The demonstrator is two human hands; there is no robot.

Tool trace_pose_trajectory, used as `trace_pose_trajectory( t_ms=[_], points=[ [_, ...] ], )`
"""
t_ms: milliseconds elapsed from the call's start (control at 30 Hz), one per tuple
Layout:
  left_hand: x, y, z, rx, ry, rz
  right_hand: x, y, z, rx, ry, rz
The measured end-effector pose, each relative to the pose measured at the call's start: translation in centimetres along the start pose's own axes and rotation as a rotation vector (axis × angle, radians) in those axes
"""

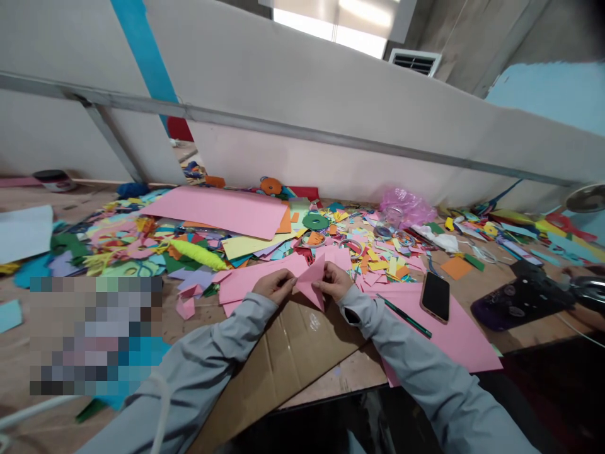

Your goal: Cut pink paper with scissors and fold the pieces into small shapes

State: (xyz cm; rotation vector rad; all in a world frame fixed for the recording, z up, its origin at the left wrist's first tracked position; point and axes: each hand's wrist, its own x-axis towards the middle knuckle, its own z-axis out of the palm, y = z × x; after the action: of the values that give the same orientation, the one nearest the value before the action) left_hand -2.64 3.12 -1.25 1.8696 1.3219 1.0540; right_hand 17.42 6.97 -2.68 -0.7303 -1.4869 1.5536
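Observation:
A folded piece of pink paper (312, 281) is held up between both hands, its pointed corners up and down. My left hand (275, 285) pinches its left corner. On the opposite side, the thumb and fingers of my right hand (337, 281) are closed on its edge. Below the hands lies a flat sheet of brown cardboard (288, 353). Pink paper sheets (250, 282) lie just beyond it, partly covered by my left hand. A small folded pink paper shape (186, 304) rests on the table to the left.
A phone (435, 296) and a dark pen (405, 316) lie on a pink sheet at right. Further right is a dark purple bottle (515, 302). Colourful paper scraps (378, 258) cover the back, with a large pink sheet (222, 208) and a yellow yarn bundle (197, 253).

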Motion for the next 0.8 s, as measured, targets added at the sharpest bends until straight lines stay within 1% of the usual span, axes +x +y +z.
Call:
trace_pose_trajectory(
  t_ms=[167, 267, 367, 567, 667, 800],
  points=[
    [0.2, 0.1, 0.0, 0.113, 0.02, 0.031, -0.1, -0.2, 0.1, -0.039, -0.007, -0.01],
    [0.2, 0.4, 0.0, 0.139, 0.032, 0.037, -0.2, -0.2, 0.1, -0.048, -0.003, 0.006],
    [0.2, 0.7, 0.0, 0.12, 0.028, 0.02, -0.2, -0.2, 0.2, -0.042, -0.023, 0.011],
    [0.1, 1.1, -0.1, 0.077, -0.023, 0.003, -0.3, -0.3, 0.1, -0.036, -0.046, 0.008],
    [0.1, 0.8, -0.1, 0.105, -0.011, 0.002, -0.3, -0.1, 0.0, -0.054, -0.056, 0.001],
    [0.1, 0.6, -0.1, 0.085, 0.007, 0.005, -0.2, 0.1, -0.1, -0.07, -0.045, -0.004]
  ],
)
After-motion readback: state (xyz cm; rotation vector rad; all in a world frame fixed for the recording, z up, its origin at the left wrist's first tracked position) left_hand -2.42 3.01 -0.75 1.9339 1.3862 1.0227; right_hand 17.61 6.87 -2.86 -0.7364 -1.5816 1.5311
